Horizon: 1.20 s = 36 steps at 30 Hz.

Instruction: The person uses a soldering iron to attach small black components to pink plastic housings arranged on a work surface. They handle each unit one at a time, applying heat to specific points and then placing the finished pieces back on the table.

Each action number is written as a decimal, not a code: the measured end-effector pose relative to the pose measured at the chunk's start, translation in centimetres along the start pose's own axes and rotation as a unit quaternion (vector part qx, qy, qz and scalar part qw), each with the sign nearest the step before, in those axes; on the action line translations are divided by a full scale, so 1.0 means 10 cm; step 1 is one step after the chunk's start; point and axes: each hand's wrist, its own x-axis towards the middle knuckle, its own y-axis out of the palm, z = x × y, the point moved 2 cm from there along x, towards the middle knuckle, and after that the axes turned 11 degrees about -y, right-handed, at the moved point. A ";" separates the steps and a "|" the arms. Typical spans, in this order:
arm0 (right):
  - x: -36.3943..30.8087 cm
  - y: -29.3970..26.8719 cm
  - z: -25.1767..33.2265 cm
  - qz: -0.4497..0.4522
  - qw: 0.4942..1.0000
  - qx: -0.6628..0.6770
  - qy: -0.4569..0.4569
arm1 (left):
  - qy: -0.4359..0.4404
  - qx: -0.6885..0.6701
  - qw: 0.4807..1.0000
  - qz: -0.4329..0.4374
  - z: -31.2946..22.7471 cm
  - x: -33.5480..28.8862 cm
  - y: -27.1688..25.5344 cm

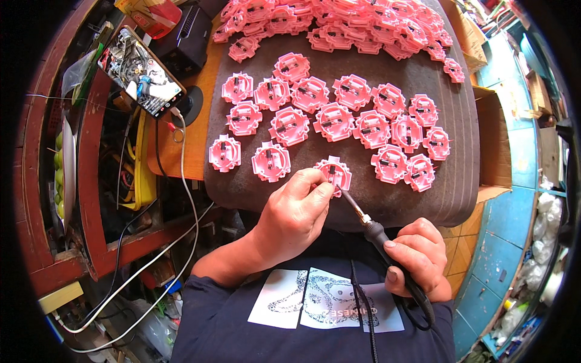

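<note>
In my right hand (pixel 420 257) is a soldering iron (pixel 381 236), gripped by its black handle. Its metal tip slants up and left to the lower part of a round pink plastic housing (pixel 340 175) near the mat's front edge. A small black component and narrow slots show inside that housing. My left hand (pixel 299 202) is closed in a pinch, thumb and forefinger against the housing's lower left side; whatever is between the fingertips is hidden. Similar pink housings (pixel 333 121) lie in loose rows just beyond, several with black components inside.
A large heap of pink housings (pixel 363 24) covers the far end of the dark mat (pixel 254 193). On the left, a phone (pixel 145 72) stands on a holder with a white cable (pixel 192 181) hanging down. Cardboard boxes (pixel 493 139) flank the right side.
</note>
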 end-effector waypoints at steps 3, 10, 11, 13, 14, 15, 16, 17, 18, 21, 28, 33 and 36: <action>0.00 0.01 0.00 0.001 1.000 -0.001 0.000 | 0.001 0.003 1.000 0.001 -0.01 0.00 0.00; 0.00 0.00 0.01 0.004 1.000 -0.002 0.003 | 0.000 -0.001 1.000 0.008 0.00 0.00 0.00; 0.00 0.00 0.01 0.003 1.000 -0.002 0.003 | 0.002 0.001 1.000 0.007 0.00 0.00 0.00; 0.00 0.01 0.01 0.003 1.000 -0.003 0.004 | 0.004 0.004 1.000 0.004 0.00 0.01 0.00; 0.01 0.01 0.01 0.005 1.000 -0.003 0.004 | 0.004 0.004 1.000 0.005 0.00 0.01 -0.01; 0.02 0.01 0.01 0.006 1.000 -0.003 0.004 | 0.003 0.004 1.000 0.006 -0.01 0.01 -0.01; 0.02 0.00 0.01 0.008 1.000 -0.003 0.004 | 0.002 0.004 1.000 0.007 -0.01 0.01 -0.01; 0.03 0.00 0.01 0.008 1.000 -0.004 0.003 | 0.003 0.004 1.000 0.006 -0.01 0.01 -0.01; 0.03 0.00 0.01 0.008 1.000 -0.005 0.001 | 0.003 0.004 1.000 0.006 -0.01 0.01 -0.01; 0.04 0.00 0.01 0.008 1.000 -0.009 -0.003 | 0.002 0.003 1.000 0.006 -0.01 0.01 -0.01; 0.06 0.00 0.01 0.014 1.000 -0.016 -0.011 | -0.001 0.005 1.000 0.005 -0.01 0.00 0.00; 0.05 -0.01 0.02 0.015 1.000 -0.019 -0.003 | 0.000 0.001 1.000 0.007 -0.01 0.01 -0.01; 0.01 -0.06 0.02 0.003 1.000 -0.021 0.008 | 0.001 0.000 1.000 0.008 -0.01 0.01 -0.01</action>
